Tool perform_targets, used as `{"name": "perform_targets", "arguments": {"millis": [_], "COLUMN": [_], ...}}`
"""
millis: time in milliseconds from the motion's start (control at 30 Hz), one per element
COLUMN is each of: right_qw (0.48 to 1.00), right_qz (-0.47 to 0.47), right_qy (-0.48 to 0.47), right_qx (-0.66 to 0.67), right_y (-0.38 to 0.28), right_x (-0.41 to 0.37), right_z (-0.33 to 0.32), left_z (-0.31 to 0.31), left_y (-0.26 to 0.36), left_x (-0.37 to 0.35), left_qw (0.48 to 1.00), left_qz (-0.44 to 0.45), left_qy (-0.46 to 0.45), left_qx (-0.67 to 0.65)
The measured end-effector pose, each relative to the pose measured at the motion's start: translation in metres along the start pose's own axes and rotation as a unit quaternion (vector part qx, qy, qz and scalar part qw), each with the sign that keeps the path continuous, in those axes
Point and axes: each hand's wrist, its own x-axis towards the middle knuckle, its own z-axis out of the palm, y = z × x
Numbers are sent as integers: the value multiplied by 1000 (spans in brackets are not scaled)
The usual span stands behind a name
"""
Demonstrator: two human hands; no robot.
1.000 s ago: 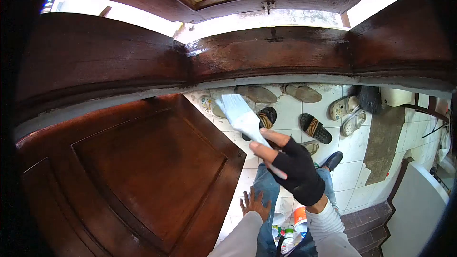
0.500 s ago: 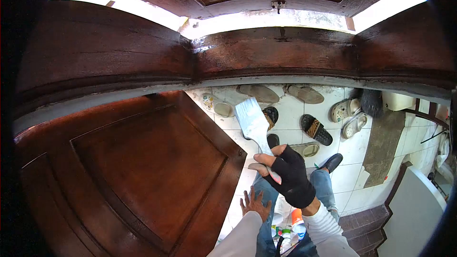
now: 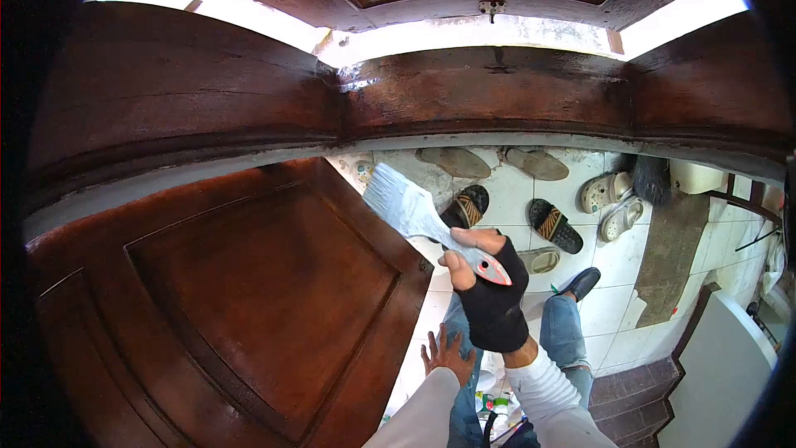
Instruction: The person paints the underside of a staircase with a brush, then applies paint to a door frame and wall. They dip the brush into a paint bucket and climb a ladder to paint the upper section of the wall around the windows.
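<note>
My right hand [image 3: 495, 303], in a black fingerless glove, grips a paintbrush [image 3: 414, 214] by its handle. The brush's wide head is coated white and points up and left, near the edge of a brown wooden panel door [image 3: 265, 299]. A hole and a reddish tip show at the handle's end. Below, my left hand [image 3: 448, 357] has its fingers spread over my jeans; it holds nothing. Whether its palm presses on the leg is hard to tell.
A dark wooden window ledge [image 3: 485, 95] runs across the top. Several sandals and clogs [image 3: 622, 220] lie on the white tiled floor [image 3: 609, 274], beside a dark brush-like bundle [image 3: 652, 178]. Containers [image 3: 497, 405] stand between my legs. Brown steps [image 3: 634, 398] are at lower right.
The paintbrush has tilted from nearly upright to pointing up-left, its head swinging toward the door. My right hand has turned and shifted slightly left. My left hand stays nearly in place.
</note>
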Motion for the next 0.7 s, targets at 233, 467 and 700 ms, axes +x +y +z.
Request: {"name": "perform_targets", "arguments": {"millis": [233, 467, 700], "right_qw": [999, 996, 999], "right_qz": [16, -52, 14], "right_qy": [-29, -69, -27], "right_qx": [26, -21, 25], "right_y": [9, 28, 23], "right_x": [15, 26, 26], "right_z": [15, 12, 13], "left_z": [-3, -1, 6], "left_y": [0, 0, -3], "left_x": [-1, 2, 4], "left_qw": [1000, 1000, 999], "left_qz": [-3, -3, 4], "left_qy": [12, 6, 26], "left_qx": [-23, -14, -27]}}
